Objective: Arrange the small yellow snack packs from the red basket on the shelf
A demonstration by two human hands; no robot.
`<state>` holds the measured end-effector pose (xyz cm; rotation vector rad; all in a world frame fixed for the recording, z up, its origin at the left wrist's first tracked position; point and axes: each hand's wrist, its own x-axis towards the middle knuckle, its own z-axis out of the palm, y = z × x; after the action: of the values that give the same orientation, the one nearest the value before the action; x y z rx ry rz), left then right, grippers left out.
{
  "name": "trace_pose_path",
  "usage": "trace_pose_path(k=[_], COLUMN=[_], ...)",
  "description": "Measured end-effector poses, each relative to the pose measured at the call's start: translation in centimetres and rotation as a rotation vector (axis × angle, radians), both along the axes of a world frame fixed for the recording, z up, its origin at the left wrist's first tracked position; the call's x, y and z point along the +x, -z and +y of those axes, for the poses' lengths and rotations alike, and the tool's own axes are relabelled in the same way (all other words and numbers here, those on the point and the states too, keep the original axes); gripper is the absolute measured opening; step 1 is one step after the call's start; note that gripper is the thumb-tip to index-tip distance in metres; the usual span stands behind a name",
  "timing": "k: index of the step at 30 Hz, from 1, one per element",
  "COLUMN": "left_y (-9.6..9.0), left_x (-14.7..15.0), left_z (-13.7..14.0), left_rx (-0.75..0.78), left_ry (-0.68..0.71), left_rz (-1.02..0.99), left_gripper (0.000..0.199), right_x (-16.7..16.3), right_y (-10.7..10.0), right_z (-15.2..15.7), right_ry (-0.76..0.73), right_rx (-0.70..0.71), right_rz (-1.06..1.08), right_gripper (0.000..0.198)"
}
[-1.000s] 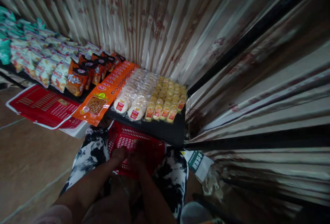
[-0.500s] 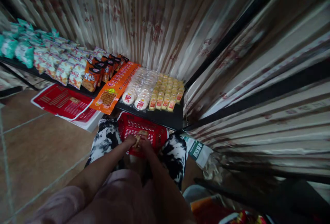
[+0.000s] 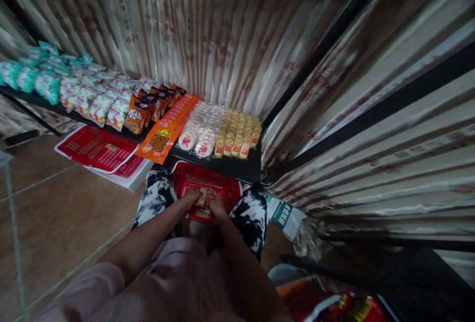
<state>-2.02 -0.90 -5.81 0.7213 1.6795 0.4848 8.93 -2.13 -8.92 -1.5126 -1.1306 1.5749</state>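
Note:
My left hand (image 3: pixel 192 196) and my right hand (image 3: pixel 215 201) are close together over a red printed snack bag (image 3: pixel 193 171) between my knees. Their fingers are closed around a small tan wrapped snack (image 3: pixel 202 197), and both hands touch it. Its exact kind is too small to make out. Just below, another tan shape shows on the red bag; whether it is loose or printed I cannot tell. In front of the hands, a black shelf (image 3: pixel 226 166) bears small yellow wrapped snacks (image 3: pixel 237 136) and round white wrapped crackers (image 3: pixel 204 126) in rows.
Left along the shelf lie an orange snack bag (image 3: pixel 160 139), orange-black packets (image 3: pixel 137 114), white packets (image 3: pixel 100 107) and teal packets (image 3: pixel 48 84). Another red bag (image 3: pixel 96 149) rests low at left. Striped curtain (image 3: pixel 215 30) hangs behind; black bars (image 3: pixel 315 69) cross at right.
The tan snack and both hands have shifted slightly right, and more of the snack shows between the fingers. The view has moved a little, so the shelf goods at left sit farther right.

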Motion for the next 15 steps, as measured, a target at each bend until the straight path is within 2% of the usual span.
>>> trace_pose_path(k=[5,9,12,15], left_y=[-0.9,-2.1,-3.0,-3.6], left_x=[0.0,0.0,0.0,0.1], left_z=[0.3,0.5,0.8,1.0], left_rx=[0.013,0.039,0.056,0.056], left_ry=[-0.039,-0.049,-0.03,0.006], left_rz=[-0.07,-0.116,-0.136,-0.152], left_gripper=[0.011,0.012,0.014,0.018], right_x=[0.7,1.9,2.9,3.6], right_y=[-2.3,-3.1,-3.2,-3.4], right_z=[-0.2,-0.4,-0.5,-0.6], right_ry=[0.04,-0.04,-0.123,-0.176], right_rx=[-0.087,0.038,0.181,0.245], right_rz=[0.058,-0.024,-0.07,-0.128], right_gripper=[0.042,0.053,0.054,0.052])
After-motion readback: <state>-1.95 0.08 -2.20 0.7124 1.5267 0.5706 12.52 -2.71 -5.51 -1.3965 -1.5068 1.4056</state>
